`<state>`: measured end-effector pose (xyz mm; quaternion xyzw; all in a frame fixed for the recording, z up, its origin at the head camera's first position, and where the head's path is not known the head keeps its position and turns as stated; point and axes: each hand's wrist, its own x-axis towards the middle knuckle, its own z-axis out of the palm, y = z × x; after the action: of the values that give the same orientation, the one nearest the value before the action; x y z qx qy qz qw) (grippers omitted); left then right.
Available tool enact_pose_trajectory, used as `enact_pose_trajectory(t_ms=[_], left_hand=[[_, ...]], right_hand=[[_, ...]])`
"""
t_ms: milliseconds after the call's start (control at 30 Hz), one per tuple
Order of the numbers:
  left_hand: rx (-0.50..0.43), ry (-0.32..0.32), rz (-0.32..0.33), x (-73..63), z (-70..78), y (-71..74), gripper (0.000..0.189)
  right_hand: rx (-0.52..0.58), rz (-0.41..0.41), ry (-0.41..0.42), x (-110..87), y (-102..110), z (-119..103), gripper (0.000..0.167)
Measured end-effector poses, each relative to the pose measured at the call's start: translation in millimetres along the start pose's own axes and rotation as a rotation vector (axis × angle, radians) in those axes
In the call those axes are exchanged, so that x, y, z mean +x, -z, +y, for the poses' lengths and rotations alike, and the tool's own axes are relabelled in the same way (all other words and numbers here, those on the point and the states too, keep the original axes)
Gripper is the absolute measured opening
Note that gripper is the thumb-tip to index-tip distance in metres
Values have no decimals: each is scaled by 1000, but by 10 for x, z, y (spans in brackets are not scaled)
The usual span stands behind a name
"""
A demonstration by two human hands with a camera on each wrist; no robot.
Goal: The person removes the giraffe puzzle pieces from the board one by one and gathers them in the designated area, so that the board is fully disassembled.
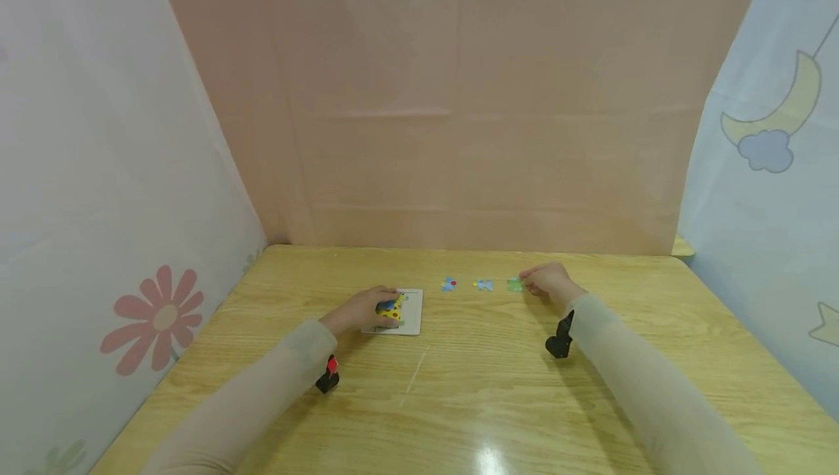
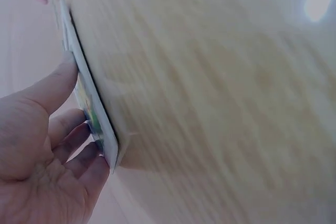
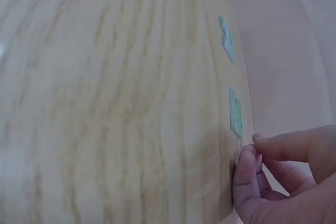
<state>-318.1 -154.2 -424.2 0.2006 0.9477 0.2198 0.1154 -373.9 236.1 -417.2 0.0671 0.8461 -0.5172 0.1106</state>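
My left hand (image 1: 360,311) rests on a pale puzzle board (image 1: 413,315), thumb and fingers spread across a yellow giraffe picture (image 1: 390,312). In the left wrist view the thumb lies at the board's (image 2: 94,87) near edge and the fingers touch its surface. At a green puzzle piece (image 1: 514,285) is my right hand (image 1: 552,283), just to its right. The right wrist view shows thumb and forefinger tips meeting, other fingers curled, a small gap from the green piece (image 3: 236,114); nothing shows between them. Further left lie a light blue piece (image 1: 485,285) and a blue piece with a red dot (image 1: 448,284).
The wooden table (image 1: 472,373) carries the board and the row of flat pieces. A beige curtain (image 1: 452,111) hangs behind its far edge, with patterned cloth walls (image 1: 98,191) at either side. A glare spot shines near the front.
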Motion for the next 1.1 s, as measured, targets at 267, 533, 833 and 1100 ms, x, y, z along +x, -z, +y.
enact_pose_trajectory(t_ms=[267, 533, 833, 1100], left_hand=[[-33, -1, -23, 4, 19, 31, 67], [-55, 1, 14, 0, -66, -28, 68], [-103, -2, 47, -6, -94, -55, 66], [-117, -6, 64, -11, -96, -4, 66]], right_hand=[[88, -18, -24, 10, 37, -24, 37], [59, -51, 3, -22, -70, -145, 40], [27, -66, 88, -167, -321, -372, 40], [41, -90, 124, -159, -521, -503, 36]])
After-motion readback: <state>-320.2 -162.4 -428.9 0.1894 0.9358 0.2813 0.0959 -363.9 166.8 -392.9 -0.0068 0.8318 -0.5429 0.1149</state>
